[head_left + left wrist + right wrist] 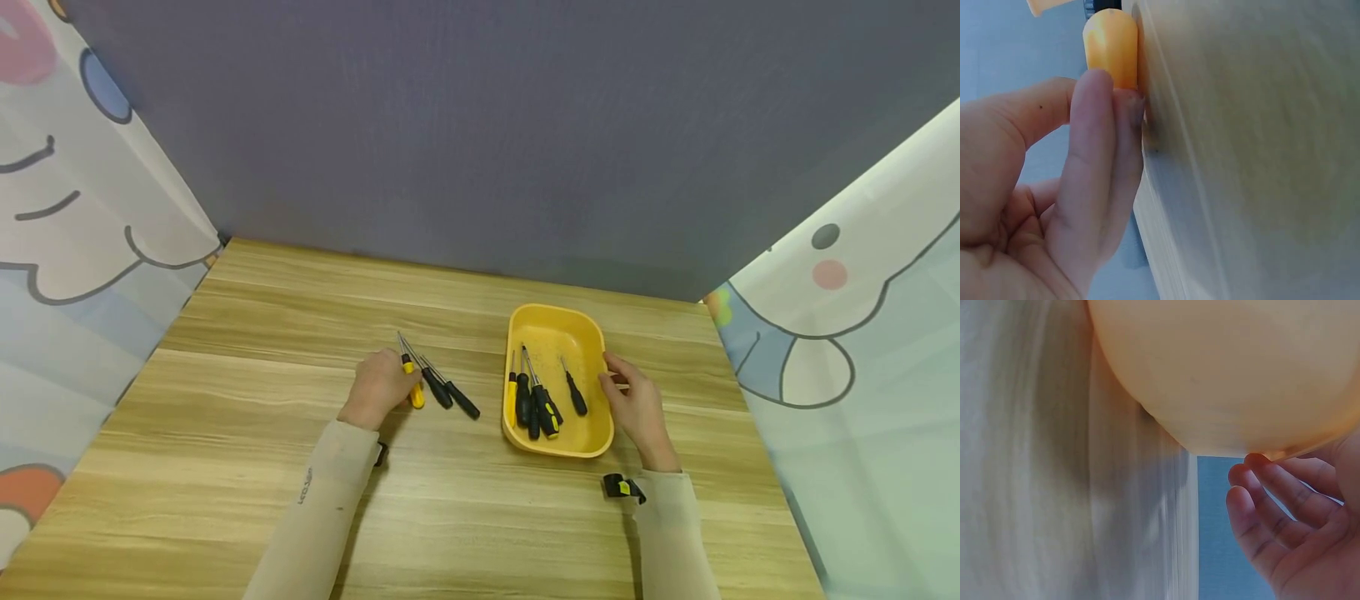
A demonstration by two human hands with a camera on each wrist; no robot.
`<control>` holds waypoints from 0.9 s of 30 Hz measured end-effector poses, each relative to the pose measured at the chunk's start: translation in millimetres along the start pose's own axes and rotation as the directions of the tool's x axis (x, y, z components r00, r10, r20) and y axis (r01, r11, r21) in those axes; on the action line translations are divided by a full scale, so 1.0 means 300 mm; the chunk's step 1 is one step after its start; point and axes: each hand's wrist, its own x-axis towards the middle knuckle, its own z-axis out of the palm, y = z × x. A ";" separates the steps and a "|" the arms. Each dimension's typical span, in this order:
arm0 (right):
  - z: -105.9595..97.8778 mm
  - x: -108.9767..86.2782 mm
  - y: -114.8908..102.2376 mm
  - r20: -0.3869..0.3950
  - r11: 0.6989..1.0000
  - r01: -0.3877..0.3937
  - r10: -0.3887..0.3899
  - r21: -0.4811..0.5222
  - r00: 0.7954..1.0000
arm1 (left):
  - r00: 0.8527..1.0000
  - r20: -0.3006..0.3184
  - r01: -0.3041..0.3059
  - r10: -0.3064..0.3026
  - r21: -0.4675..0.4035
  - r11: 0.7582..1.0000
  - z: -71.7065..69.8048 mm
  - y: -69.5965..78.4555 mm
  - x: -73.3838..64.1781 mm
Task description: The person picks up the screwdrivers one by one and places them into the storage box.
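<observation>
My left hand (378, 385) pinches a yellow-and-black screwdriver (416, 395) lying on the table; the left wrist view shows the rounded end of its yellow handle (1112, 47) at the fingertips. Just to its right lie two black-handled screwdrivers (437, 390), their shafts pointing away. On the right, my right hand (636, 407) holds the side rim of a yellow plastic tray (555, 333). Inside the tray, several screwdrivers (522, 400) are grouped along the left side, and a small black screwdriver (576, 394) lies apart from them.
The wooden table (480, 517) runs back to a dark grey panel (465, 150). Curtains with cartoon prints (862, 275) hang at both sides. A black strap (622, 487) is by the right wrist.
</observation>
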 end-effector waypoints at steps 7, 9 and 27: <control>-0.003 -0.002 -0.001 0.001 1.000 -0.016 0.016 -0.003 1.000 | 0.998 -0.020 -0.055 0.055 -0.026 0.998 -0.025 0.018 -0.019; -0.003 -0.001 -0.001 0.000 1.000 -0.016 0.016 -0.005 1.000 | 0.997 -0.020 -0.076 0.076 -0.028 0.997 -0.034 0.031 -0.026; -0.001 0.001 -0.006 -0.016 1.000 0.002 -0.001 0.012 1.000 | 0.939 0.035 -0.340 0.341 -0.030 0.940 -0.011 0.248 -0.058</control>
